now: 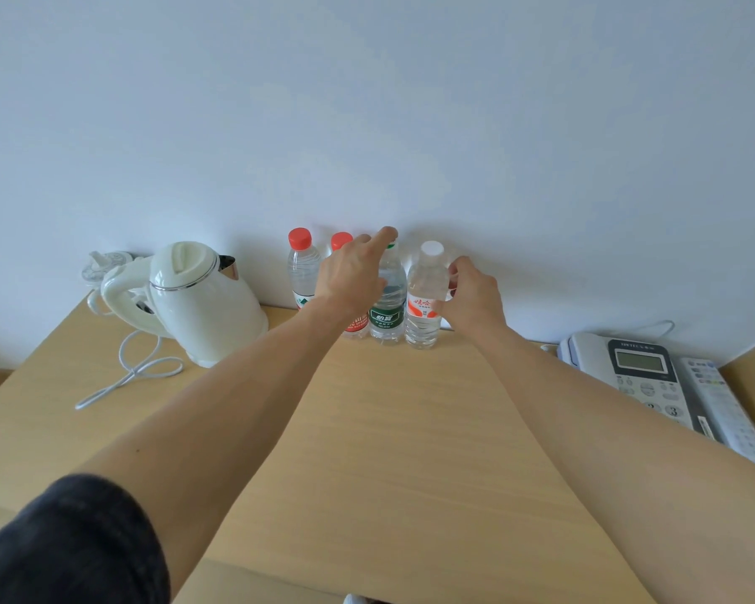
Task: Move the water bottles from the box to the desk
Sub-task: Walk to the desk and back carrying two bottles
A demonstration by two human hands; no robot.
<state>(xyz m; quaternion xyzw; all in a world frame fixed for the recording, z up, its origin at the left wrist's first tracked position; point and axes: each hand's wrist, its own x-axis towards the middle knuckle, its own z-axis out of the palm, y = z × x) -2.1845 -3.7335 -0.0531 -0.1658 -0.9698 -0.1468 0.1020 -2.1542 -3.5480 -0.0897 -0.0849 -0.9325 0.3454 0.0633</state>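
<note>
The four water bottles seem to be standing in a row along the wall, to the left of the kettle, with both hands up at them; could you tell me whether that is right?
Not quite: the head view shows the water bottles standing right of the kettle, between it and the telephone. The rest holds: four in a row along the wall, with the left hand and right hand at them.

The desk [367,429] looks like matt pale wood; the bottles [426,294] are clear plastic, and the kettle [206,298], centre left, is glossy, probably plastic.
</note>
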